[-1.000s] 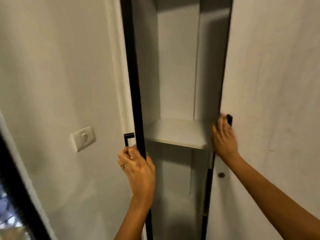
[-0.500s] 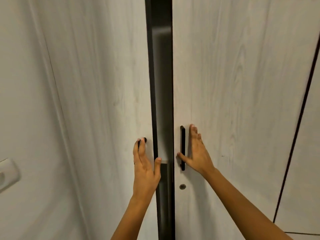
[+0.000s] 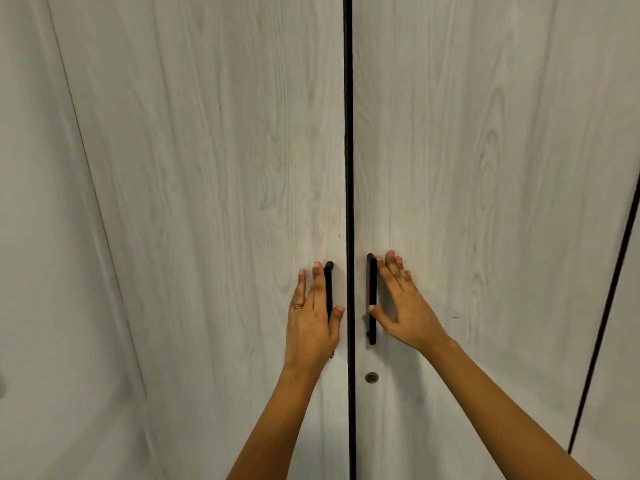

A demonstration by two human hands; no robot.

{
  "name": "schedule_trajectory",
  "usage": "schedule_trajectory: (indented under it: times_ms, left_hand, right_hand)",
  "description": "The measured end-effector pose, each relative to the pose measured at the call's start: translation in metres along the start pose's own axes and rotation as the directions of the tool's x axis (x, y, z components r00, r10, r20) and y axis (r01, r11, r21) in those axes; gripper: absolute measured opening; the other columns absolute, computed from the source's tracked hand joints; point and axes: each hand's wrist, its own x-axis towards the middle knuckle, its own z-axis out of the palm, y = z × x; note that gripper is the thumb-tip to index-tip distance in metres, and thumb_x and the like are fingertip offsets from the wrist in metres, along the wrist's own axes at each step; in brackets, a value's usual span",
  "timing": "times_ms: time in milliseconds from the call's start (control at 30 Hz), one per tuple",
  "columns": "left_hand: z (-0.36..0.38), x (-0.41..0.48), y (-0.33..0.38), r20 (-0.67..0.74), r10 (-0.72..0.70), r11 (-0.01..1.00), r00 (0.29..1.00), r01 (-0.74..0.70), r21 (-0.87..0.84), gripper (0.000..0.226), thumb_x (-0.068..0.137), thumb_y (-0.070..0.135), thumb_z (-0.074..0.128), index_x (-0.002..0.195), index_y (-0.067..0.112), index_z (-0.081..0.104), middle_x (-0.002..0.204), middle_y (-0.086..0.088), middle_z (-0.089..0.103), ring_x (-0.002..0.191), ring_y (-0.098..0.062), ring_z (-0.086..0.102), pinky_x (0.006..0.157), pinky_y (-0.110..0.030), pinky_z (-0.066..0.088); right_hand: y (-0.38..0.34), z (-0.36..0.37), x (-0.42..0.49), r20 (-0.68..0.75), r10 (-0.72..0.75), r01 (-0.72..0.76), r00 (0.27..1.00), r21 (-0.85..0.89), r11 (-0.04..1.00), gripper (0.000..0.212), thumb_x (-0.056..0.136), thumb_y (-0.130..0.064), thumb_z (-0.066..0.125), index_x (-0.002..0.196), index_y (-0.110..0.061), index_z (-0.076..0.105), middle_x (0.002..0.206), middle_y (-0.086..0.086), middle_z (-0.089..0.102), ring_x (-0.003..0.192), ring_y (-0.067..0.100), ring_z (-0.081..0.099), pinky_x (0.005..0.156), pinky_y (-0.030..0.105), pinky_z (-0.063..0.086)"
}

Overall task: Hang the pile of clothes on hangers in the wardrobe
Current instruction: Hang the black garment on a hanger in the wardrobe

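Plain pale wall (image 3: pixel 31 237) borders the wardrobe (image 3: pixel 207 150) on the left. Its whitish wood-grain doors meet at a thin dark vertical seam, with the left handle (image 3: pixel 329 289) and right handle (image 3: pixel 372 289), black bars, upright beside it. Left hand (image 3: pixel 311 323) and right hand (image 3: pixel 405 306) press flat, fingers straight, touching them.

Two pale wood-grain wardrobe doors (image 3: pixel 214 168) meet at a thin dark seam. The left hand (image 3: pixel 313 317) and the right hand (image 3: pixel 403 306) lie flat with straight fingers beside the black handles (image 3: pixel 372 299); a keyhole (image 3: pixel 371 377) sits below.
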Motion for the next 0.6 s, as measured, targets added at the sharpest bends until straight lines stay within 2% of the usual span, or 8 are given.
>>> schedule_trajectory:
  times_ms: [67, 167, 267, 467, 600]
  left_hand:
    - [0.007, 0.007, -0.008, 0.081, 0.017, 1.0, 0.997, -0.018, 0.016, 0.07, 0.096, 0.044, 0.031, 0.15, 0.024, -0.009, 0.156, 0.013, -0.01, 0.145, -0.012, -0.013, 0.119, -0.034, -0.001]
    - [0.016, 0.02, -0.013, 0.17, 0.023, 0.999, 0.985, -0.014, -0.051, 0.073, 0.099, 0.035, 0.04, 0.147, 0.026, -0.014, 0.154, 0.016, -0.017, 0.142, -0.01, -0.022, 0.12, -0.035, -0.003]
    - [0.021, 0.03, -0.017, 0.208, 0.02, 0.996, 0.978, -0.001, -0.091, 0.08, 0.097, 0.033, 0.046, 0.145, 0.026, -0.017, 0.151, 0.018, -0.022, 0.141, -0.011, -0.025, 0.12, -0.034, -0.005]
    - [0.036, 0.046, -0.03, 0.309, -0.004, 0.999, 0.951, 0.02, -0.047, 0.114, 0.084, 0.029, 0.069, 0.137, 0.027, -0.032, 0.144, 0.021, -0.032, 0.137, -0.014, -0.031, 0.12, -0.038, -0.001]
    - [0.048, 0.053, -0.028, 0.298, -0.036, 0.994, 0.954, 0.065, -0.085, 0.11, 0.085, 0.025, 0.068, 0.138, 0.028, -0.029, 0.145, 0.019, -0.031, 0.135, -0.014, -0.033, 0.119, -0.038, -0.007]
  right_hand:
    - [0.003, 0.002, 0.003, 0.007, -0.002, 0.002, 1.0, -0.017, 1.0, 0.085, 0.09, -0.04, 0.051, 0.15, -0.023, -0.007, 0.157, -0.005, -0.018, 0.145, 0.012, -0.016, 0.119, 0.034, -0.002]
    - [0.005, 0.007, 0.009, 0.004, 0.021, -0.021, 1.0, -0.013, 1.0, 0.087, 0.088, -0.04, 0.052, 0.148, -0.025, -0.009, 0.157, -0.005, -0.018, 0.144, 0.011, -0.016, 0.118, 0.034, -0.002]
    - [0.01, 0.014, 0.015, -0.002, 0.049, -0.049, 0.999, -0.019, 0.999, 0.09, 0.088, -0.038, 0.056, 0.147, -0.029, -0.01, 0.157, -0.006, -0.018, 0.144, 0.009, -0.017, 0.118, 0.034, -0.002]
    - [0.017, 0.027, 0.028, -0.009, 0.09, -0.09, 0.996, -0.041, 0.995, 0.094, 0.088, -0.029, 0.062, 0.148, -0.025, -0.009, 0.156, -0.006, -0.02, 0.143, 0.008, -0.02, 0.119, 0.036, -0.002]
    - [0.02, 0.031, 0.03, -0.013, 0.098, -0.099, 0.995, -0.08, 0.992, 0.095, 0.088, -0.028, 0.063, 0.147, -0.026, -0.011, 0.155, -0.007, -0.022, 0.141, 0.006, -0.023, 0.117, 0.031, -0.006]
